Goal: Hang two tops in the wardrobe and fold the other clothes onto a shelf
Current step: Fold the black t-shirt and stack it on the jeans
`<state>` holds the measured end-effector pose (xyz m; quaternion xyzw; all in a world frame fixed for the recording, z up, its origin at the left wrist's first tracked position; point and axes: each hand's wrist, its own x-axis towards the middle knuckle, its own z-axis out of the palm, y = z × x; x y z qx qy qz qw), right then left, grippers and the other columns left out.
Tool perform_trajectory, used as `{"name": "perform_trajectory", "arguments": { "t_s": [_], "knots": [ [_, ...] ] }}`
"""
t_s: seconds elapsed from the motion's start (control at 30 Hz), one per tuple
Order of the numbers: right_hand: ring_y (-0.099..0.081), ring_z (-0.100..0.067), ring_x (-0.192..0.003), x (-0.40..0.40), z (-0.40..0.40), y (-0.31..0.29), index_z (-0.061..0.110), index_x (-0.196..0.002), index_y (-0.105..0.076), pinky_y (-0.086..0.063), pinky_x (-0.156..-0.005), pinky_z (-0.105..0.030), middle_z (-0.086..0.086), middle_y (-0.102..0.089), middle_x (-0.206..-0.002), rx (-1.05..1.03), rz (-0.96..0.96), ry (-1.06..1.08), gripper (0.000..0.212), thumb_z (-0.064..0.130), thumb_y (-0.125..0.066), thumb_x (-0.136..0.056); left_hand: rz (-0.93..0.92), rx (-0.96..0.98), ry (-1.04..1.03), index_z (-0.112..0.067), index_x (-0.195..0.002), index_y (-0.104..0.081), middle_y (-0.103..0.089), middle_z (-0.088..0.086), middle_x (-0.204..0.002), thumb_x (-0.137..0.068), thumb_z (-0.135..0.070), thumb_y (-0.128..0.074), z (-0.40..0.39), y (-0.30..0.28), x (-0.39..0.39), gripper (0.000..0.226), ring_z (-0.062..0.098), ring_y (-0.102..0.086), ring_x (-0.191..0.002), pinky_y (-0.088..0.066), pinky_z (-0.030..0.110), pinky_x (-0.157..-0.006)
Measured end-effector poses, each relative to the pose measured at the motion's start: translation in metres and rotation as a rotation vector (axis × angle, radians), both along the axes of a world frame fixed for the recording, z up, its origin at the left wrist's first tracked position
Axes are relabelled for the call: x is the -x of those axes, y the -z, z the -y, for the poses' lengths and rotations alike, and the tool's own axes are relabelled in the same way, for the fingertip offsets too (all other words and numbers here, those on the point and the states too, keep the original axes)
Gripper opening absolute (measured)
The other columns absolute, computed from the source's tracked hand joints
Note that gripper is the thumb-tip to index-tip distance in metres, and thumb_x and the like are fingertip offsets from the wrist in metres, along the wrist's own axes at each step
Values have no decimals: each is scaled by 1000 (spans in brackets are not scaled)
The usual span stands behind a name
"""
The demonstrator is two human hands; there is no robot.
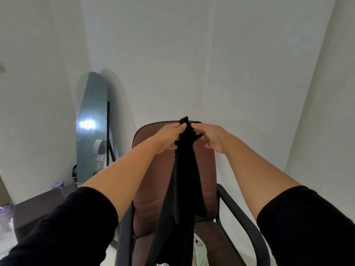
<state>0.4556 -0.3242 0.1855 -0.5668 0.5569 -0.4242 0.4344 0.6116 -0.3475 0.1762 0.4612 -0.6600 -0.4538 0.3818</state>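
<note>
A long black garment (pixel 182 189) hangs bunched in front of me, held up by its top end at the level of the chair back. My left hand (pixel 169 137) is closed around that top end from the left. My right hand (pixel 213 138) pinches the same bunched fabric from the right, fingers curled into it. The garment's lower part drops past the chair seat and out of the bottom of the frame. A pale, light-coloured piece of clothing (pixel 199 248) lies on the seat, partly hidden behind the black fabric.
A brown office chair (pixel 151 181) with dark armrests (pixel 236 217) stands directly ahead against white walls. A tall mirror (pixel 92 127) leans in the left corner. Below it sits a dark low table (pixel 38 206) with a purple bottle (pixel 60 186).
</note>
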Motion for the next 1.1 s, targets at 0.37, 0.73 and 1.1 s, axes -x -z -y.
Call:
{"name": "perform_trajectory", "arguments": {
  "t_s": [0.37,0.73,1.1],
  "knots": [
    [-36,-19,-133,11,1,4,10,-111,-57,-33,-92,-22,-1,-32,-151,305,-125,-35,31,-3,-54,-84,313,356,110,-23,-132,-52,-64,0,-119,-94,-4,-48,6,3,-8,43,18,-57,-114,-44,38,-104],
    [-62,-23,-102,15,-3,3,15,-126,-56,-51,-88,-29,-8,-64,-111,283,-137,-145,42,7,-65,-86,234,450,99,-21,-106,-43,-67,2,-107,-95,-5,-48,2,0,-16,20,20,-61,-90,-50,36,-88],
    [-58,-21,-80,22,-5,-2,10,-95,-61,-49,-74,-31,-8,-61,-87,353,-87,71,5,9,-59,-91,294,481,110,-35,-99,-49,-69,-2,-93,-95,-18,-50,-6,4,-20,17,21,-66,-88,-52,31,-84]
  ]
}}
